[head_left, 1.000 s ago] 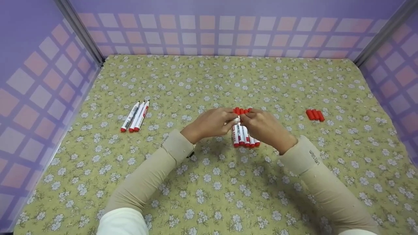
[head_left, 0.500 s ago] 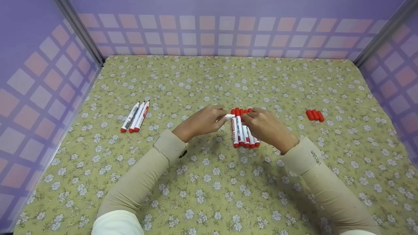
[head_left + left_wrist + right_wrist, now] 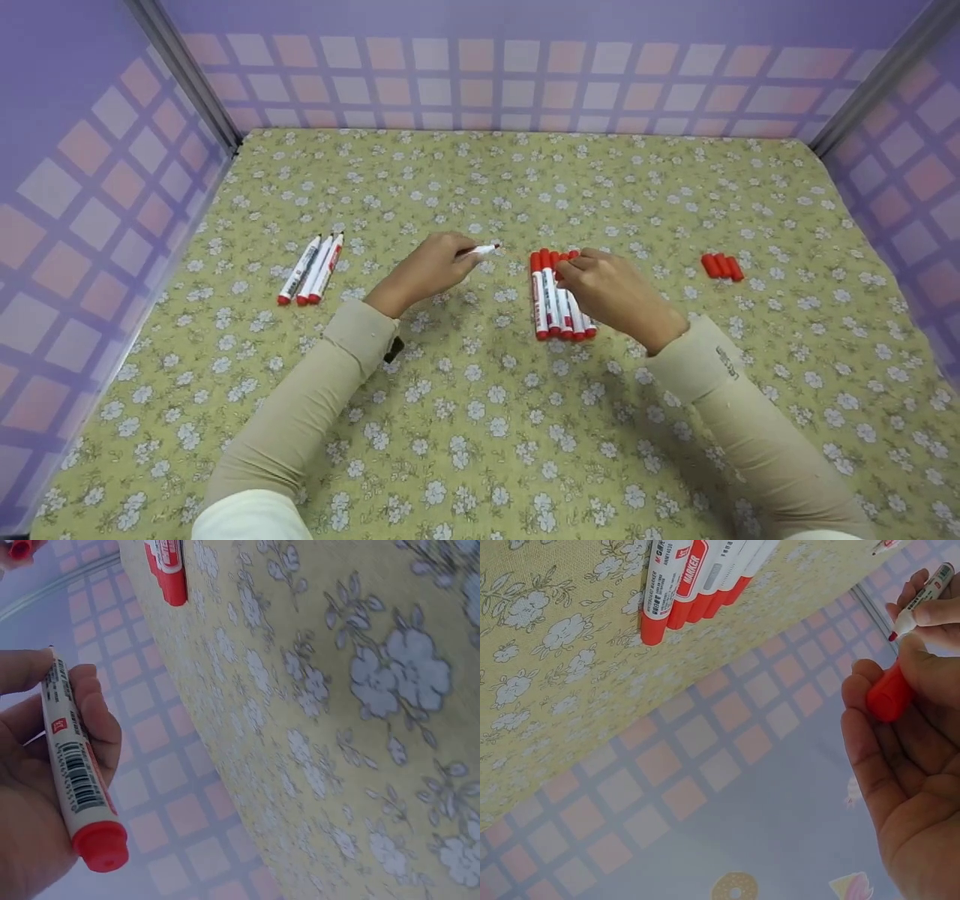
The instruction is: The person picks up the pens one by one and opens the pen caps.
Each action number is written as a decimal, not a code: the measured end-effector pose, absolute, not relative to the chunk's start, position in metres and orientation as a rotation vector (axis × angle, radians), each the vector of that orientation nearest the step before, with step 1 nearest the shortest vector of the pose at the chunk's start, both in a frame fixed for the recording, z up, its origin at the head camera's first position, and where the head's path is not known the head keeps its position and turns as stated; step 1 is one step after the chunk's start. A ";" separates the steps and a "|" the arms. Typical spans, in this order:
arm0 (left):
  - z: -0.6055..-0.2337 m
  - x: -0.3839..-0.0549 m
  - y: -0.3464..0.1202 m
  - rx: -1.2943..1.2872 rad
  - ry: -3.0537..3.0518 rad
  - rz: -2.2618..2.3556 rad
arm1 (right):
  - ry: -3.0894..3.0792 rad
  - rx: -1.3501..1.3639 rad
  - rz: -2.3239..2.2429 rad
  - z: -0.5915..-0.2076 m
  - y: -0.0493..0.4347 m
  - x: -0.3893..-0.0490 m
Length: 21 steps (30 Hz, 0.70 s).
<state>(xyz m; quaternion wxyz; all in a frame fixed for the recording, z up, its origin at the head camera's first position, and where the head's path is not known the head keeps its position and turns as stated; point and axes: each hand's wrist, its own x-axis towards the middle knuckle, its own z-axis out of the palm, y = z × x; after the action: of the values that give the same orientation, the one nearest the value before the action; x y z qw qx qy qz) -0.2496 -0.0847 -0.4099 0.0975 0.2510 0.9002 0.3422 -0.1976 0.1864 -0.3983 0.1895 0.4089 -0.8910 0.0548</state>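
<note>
Marker (image 3: 73, 757) in the left hand (image 3: 431, 266) is held above the cloth (image 3: 480, 450), between three uncapped markers (image 3: 310, 270) to the left and a row of capped markers (image 3: 551, 304) to the right. Its bare nib points to the right and slightly away from the person, so its long axis runs nearly crosswise, while the row lies lengthwise with the caps at the far end. Left thumb and fingers are curled round the barrel, with the thumb toward the nib end and the red plug sticking out past the palm. The right hand (image 3: 611, 289) pinches a red cap (image 3: 891, 694) between thumb and fingers, and hides part of the row; whether it touches those markers I cannot tell. The held marker is white, with black print, a barcode and a small red square, a white tapered neck and a dark red nib. The three uncapped markers lie side by side, nibs to the far side and leaning right. Three loose caps (image 3: 722, 266) sit together, well apart from the right hand, farther right.
</note>
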 end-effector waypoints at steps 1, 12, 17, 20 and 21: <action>-0.410 -0.251 -0.088 0.711 2.674 1.019 | -2.506 1.148 0.150 -0.398 0.186 -0.198; -0.413 -0.267 -0.130 0.422 2.787 1.119 | -2.526 1.143 0.129 -0.399 0.186 -0.197; -0.416 -0.272 -0.153 0.293 2.809 1.136 | -2.529 1.145 0.142 -0.399 0.187 -0.197; -0.417 -0.274 -0.164 0.237 2.803 1.165 | -2.531 1.144 0.130 -0.399 0.187 -0.197; -0.417 -0.274 -0.167 0.220 2.797 1.178 | -2.534 1.145 0.126 -0.399 0.187 -0.197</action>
<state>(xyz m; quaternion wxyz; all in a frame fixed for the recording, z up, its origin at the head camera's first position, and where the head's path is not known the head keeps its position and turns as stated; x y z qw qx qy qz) -0.2741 -0.1671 -0.4172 0.0495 0.0723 0.9181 0.3866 -0.1973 0.1867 -0.3991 0.1781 0.4049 -0.8957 0.0446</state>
